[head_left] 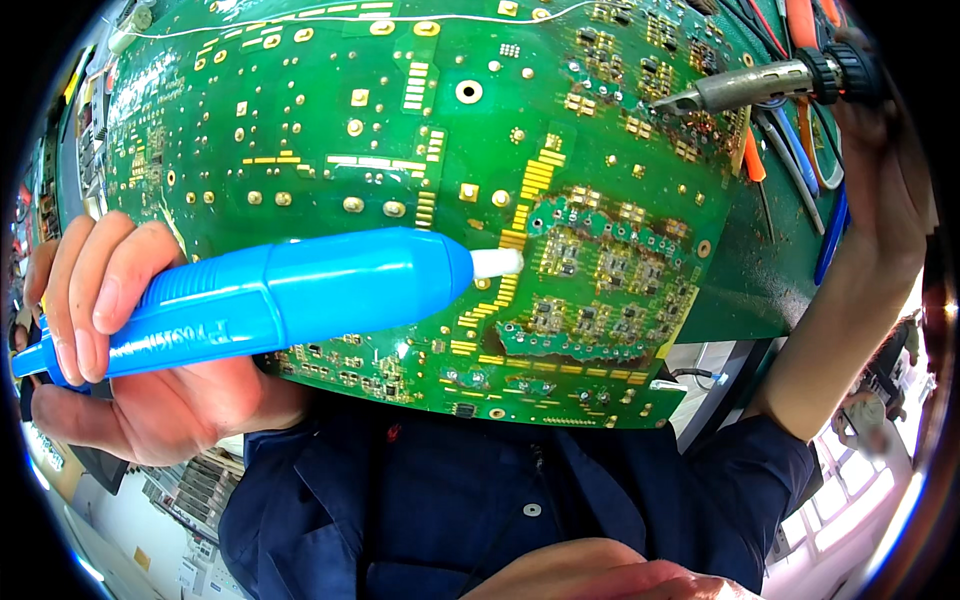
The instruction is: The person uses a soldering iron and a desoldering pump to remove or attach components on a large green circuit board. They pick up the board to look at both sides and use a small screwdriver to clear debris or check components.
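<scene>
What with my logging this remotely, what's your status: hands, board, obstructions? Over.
Left hand gripping blue desoldering pump, white tip over green circuit board. Right hand holding soldering iron at board's upper right. Possible obstruction: thin white wire across board's far side.

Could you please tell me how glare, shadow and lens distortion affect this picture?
Head view: white glare streaks the upper left of the circuit board; fisheye distortion bows its edges; the right hand looks dim near the picture's black border.
</scene>
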{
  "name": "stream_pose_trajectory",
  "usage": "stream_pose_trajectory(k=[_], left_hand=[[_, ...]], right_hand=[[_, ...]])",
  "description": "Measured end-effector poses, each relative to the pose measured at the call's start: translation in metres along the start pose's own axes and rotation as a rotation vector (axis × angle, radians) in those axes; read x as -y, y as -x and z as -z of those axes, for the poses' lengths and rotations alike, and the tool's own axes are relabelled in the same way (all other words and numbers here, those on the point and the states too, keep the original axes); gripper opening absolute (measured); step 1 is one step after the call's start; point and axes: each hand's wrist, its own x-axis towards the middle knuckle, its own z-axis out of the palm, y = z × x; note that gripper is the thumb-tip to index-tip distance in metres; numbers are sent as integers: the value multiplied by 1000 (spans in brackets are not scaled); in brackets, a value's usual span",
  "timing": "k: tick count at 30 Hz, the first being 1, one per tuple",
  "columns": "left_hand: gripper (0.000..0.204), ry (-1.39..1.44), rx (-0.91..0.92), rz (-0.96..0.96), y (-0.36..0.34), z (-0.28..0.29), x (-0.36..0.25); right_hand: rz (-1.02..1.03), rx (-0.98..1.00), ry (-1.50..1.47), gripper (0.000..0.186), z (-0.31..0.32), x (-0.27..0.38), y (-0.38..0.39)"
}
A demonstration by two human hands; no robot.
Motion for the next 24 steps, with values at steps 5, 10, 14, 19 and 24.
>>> stream_pose_trajectory(k=[5,10,14,19,24], left_hand=[[39,-4,-1,6,-1,1,1],[38,-4,0,3,-1,1,0],[39,7,-4,-9,0,1,2],[40,31,-15,-14,0,-1,3],[41,24,10,-16,0,1,2]], right_hand=[[-10,-5,3,23,-1,-1,0],[-20,3,2,23,-3,-2,2],[-27,7,2,22,-4,-2,2],[-31,8,-2,22,-4,-3,3],[-26,5,-5,22,-4,-1,3]])
